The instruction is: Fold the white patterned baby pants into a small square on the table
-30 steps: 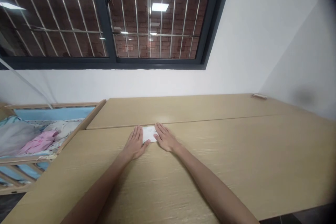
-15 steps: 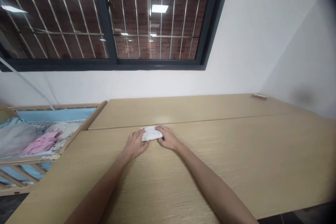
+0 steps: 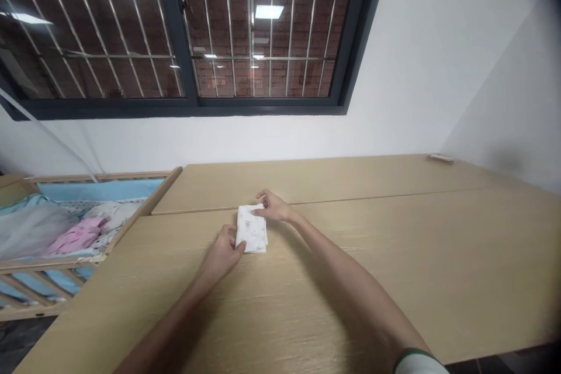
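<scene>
A small white folded cloth [image 3: 252, 231] with a faint printed pattern is over the wooden tabletop, tilted or lying near the seam; I cannot tell whether all of it touches the surface. My left hand [image 3: 222, 254] grips its lower left edge, thumb on the front and fingers along the side. At the cloth's top right corner is my right hand [image 3: 275, 208], its thumb against the cloth and its fingers parted from the thumb, reaching above the top edge.
The wide wooden tabletop [image 3: 372, 245] has a seam along its back. A crib [image 3: 87, 260] with blue lining, a pink cloth [image 3: 81, 235] and bedding stands at the left. A small flat piece [image 3: 440, 158] lies at the far right. Behind is a barred window [image 3: 263, 41].
The cloth has gone from lying flat between both hands to showing a taller face. My left hand shifted slightly lower, while my right hand rose to the top corner and its fingers parted.
</scene>
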Available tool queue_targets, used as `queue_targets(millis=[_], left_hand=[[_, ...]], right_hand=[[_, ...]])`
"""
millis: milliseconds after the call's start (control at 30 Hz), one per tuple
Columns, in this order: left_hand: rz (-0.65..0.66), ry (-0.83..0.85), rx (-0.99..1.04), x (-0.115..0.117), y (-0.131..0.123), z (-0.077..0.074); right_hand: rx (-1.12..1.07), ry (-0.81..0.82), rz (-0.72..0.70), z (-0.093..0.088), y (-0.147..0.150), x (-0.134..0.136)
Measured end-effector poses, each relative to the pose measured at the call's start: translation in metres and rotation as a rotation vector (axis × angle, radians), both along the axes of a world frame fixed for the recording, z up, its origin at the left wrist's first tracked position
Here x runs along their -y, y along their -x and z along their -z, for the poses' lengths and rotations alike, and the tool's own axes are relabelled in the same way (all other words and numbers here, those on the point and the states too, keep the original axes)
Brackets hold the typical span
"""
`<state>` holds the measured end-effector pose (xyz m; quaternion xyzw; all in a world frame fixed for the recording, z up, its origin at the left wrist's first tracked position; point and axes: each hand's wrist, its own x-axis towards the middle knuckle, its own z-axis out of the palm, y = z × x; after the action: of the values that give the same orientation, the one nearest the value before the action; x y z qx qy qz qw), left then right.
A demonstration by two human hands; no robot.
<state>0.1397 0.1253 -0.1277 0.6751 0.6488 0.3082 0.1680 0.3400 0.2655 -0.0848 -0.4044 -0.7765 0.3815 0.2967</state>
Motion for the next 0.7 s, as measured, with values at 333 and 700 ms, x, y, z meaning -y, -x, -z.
queue_targets(millis=[333,700], left_hand=[[0.135,-0.287,-0.327,0.034,-0.030,0.017],[0.241,-0.223,-0.407,0.056,-0.044,0.031]], right_hand=[[0.280,-0.459,-0.186,0.007,0.020,0.037],[0.393,-0.330,-0.536,0.025,0.008,0.065]])
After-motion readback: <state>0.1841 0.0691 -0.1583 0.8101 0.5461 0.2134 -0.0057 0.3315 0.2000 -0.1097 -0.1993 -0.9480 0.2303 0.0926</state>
